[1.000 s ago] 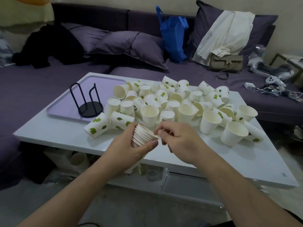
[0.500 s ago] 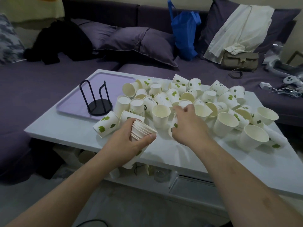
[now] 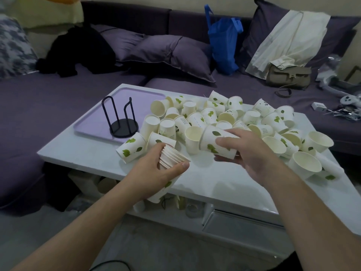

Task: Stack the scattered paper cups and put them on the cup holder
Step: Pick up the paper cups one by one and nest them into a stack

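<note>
The holder point(image 3: 122, 122) is standing on a lilac tray point(image 3: 93, 122), up and to the left of the left hand, well apart from it. A leaf-printed cup point(image 3: 131, 146) is lying on its side just left of that hand. The left hand point(image 3: 156, 173) is gripping a stack point(image 3: 172, 158) of nested cups, fingers and thumb curled round it, rims pointing up and right, the stack's base hanging past the near edge of the counter point(image 3: 224, 184). Between the two hands an upright cup point(image 3: 193, 138) is sitting on the counter. The right hand point(image 3: 252, 153) is holding a single cup point(image 3: 216, 144) on its side, thumb over the top and fingers curled beneath, its mouth facing left toward the stack but not touching it. Behind and to the right of this hand the loose cups point(image 3: 244, 118) are lying in a heap, some upright, some tipped. Far beyond the hands, a blue bag point(image 3: 222, 42) is leaning on the sofa point(image 3: 58, 94).
</note>
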Action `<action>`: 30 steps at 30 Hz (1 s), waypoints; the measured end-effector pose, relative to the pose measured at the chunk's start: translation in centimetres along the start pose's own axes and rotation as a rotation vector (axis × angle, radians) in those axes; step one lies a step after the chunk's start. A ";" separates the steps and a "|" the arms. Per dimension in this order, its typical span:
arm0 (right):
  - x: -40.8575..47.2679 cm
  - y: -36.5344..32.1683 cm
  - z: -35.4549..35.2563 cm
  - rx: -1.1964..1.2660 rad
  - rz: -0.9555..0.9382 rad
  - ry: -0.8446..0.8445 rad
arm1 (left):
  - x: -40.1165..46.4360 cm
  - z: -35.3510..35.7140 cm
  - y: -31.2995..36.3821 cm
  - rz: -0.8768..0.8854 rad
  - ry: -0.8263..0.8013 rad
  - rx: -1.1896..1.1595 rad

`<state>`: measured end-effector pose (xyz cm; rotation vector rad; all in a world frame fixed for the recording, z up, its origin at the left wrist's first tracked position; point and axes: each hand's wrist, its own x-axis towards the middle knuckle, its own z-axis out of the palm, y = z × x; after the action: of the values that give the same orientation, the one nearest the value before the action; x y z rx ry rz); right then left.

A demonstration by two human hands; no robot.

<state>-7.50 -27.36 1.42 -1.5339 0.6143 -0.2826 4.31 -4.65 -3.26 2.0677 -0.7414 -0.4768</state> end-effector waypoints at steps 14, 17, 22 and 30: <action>-2.3 1.2 3.1 -0.467 -0.362 -0.197 | -1.5 0.7 0.6 0.106 -0.075 -0.009; -2.2 1.2 3.0 -0.376 -0.391 -0.004 | -1.3 0.7 0.4 0.092 -0.073 -0.032; -1.7 1.3 2.8 -0.219 -0.345 0.008 | -1.3 1.0 0.3 0.078 -0.061 -0.052; -1.8 2.2 4.8 -0.299 -0.180 -0.243 | -0.9 0.7 0.2 0.088 -0.032 -0.091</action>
<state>-6.86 -22.23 -0.77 -1.8829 0.3362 -0.1398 3.15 -4.52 -3.40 1.9381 -0.8113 -0.4860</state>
